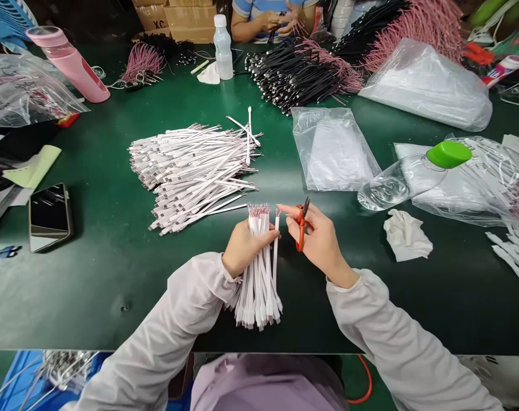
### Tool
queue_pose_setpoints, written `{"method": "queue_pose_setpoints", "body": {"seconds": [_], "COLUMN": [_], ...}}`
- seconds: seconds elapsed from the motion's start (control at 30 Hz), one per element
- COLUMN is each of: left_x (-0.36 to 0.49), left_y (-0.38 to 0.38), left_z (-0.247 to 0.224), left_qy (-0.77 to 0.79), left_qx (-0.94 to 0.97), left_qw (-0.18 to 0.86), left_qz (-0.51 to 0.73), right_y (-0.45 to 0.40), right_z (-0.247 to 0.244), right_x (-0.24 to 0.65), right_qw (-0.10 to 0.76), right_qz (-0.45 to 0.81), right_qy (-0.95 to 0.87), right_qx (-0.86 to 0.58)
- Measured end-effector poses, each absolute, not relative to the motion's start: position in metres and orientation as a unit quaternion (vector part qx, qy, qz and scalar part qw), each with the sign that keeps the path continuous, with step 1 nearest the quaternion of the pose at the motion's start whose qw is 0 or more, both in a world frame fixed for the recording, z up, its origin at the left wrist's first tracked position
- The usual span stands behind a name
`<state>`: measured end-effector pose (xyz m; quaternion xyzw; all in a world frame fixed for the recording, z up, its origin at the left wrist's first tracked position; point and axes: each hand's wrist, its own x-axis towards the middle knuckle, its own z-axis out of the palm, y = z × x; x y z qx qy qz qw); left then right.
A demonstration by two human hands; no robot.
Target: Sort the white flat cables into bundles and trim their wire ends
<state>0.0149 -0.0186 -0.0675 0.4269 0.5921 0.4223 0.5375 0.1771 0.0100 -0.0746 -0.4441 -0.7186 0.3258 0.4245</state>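
My left hand [246,245] is closed around a bundle of short white flat cables [257,285], their plug ends pointing down toward me and their pinkish bare wire ends up. One single cable [276,245] stands slightly apart on the bundle's right, by my left thumb tip. My right hand [319,240] holds small scissors [301,228] with orange-red handles, blades pointing up. Its index finger reaches to the wire end of the single cable; whether it touches is hard to tell. A large pile of the same white cables [190,171] lies beyond my left hand.
Plastic bags [336,148], a green-capped bottle [396,182] and crumpled tissue [408,235] lie right. A phone [49,217] and pink bottle [71,65] are left. Black cables [297,74] and a white bottle [223,48] stand farther back, before another person's hands [280,21].
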Motion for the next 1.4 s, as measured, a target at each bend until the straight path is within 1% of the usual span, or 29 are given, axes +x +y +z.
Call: {"method": "queue_pose_setpoints", "body": {"seconds": [0.17,0.47,0.53,0.6,0.67,0.73,0.8,0.87,0.93,1.0,1.13,1.33,1.4], "left_x": [0.014,0.015,0.015,0.014,0.013,0.012,0.011,0.010,0.010,0.012,0.014,0.013,0.013], "left_y": [-0.019,-0.019,-0.019,-0.019,-0.019,-0.019,-0.019,-0.019,-0.019,-0.019,-0.019,-0.019,-0.019], "left_z": [-0.068,-0.070,-0.071,-0.072,-0.073,-0.073,-0.072,-0.071,-0.071,-0.071,-0.072,-0.073,-0.072], "left_qy": [0.586,0.579,0.576,0.576,0.580,0.577,0.568,0.565,0.571,0.575,0.569,0.572,0.571], "left_qx": [0.417,0.398,0.404,0.422,0.437,0.433,0.416,0.399,0.387,0.381,0.396,0.406,0.412], "left_qw": [0.542,0.560,0.560,0.550,0.535,0.541,0.563,0.576,0.573,0.570,0.567,0.556,0.554], "left_qz": [0.435,0.439,0.438,0.433,0.431,0.433,0.433,0.435,0.442,0.446,0.446,0.446,0.444], "right_y": [0.007,0.005,0.005,0.006,0.009,0.013,0.016,0.018,0.017,0.015,0.010,0.011,0.011], "right_z": [-0.072,-0.073,-0.071,-0.071,-0.072,-0.074,-0.076,-0.075,-0.073,-0.071,-0.068,-0.066,-0.066], "right_x": [0.176,0.171,0.170,0.168,0.168,0.171,0.176,0.180,0.181,0.179,0.173,0.174,0.174], "right_qw": [0.421,0.454,0.452,0.439,0.411,0.386,0.374,0.380,0.396,0.413,0.417,0.445,0.439], "right_qz": [0.254,0.253,0.285,0.355,0.430,0.461,0.432,0.357,0.286,0.249,0.222,0.207,0.206], "right_qy": [-0.753,-0.712,-0.689,-0.648,-0.607,-0.589,-0.605,-0.642,-0.683,-0.719,-0.764,-0.760,-0.765], "right_qx": [-0.437,-0.473,-0.489,-0.511,-0.527,-0.540,-0.554,-0.562,-0.543,-0.501,-0.439,-0.426,-0.424]}}
